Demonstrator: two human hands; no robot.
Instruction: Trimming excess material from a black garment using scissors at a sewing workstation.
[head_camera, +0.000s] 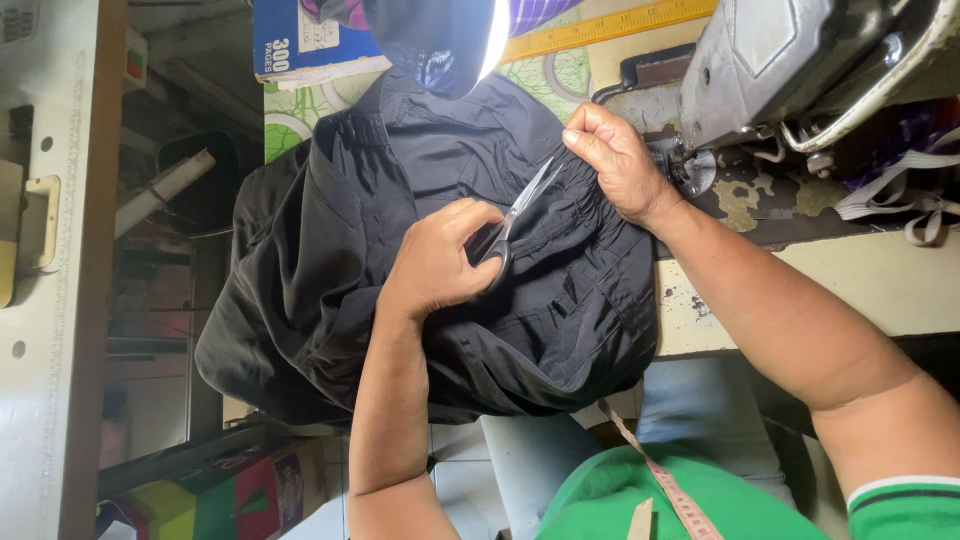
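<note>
While the right hand (615, 160) pinches the black garment (420, 250) taut on the counter (900, 280) by the sewing machine (800, 60), left hand (440, 262) fingers grip scissors (515, 220), blades at the gathered seam.

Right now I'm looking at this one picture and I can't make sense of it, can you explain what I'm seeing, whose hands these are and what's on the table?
This is a single picture from a camera worn on a person's head, looking down at their own two bare hands. There is no robot.

The left hand holds a pair of scissors, whose blades point toward the other hand. The right hand pinches a gathered edge of a black garment that is spread over the work surface.

Beside the right hand stands a grey sewing machine on a worn table. Farther off lie a yellow ruler and a blue-covered notebook. A pink tape measure hangs over the person's green shirt.
</note>
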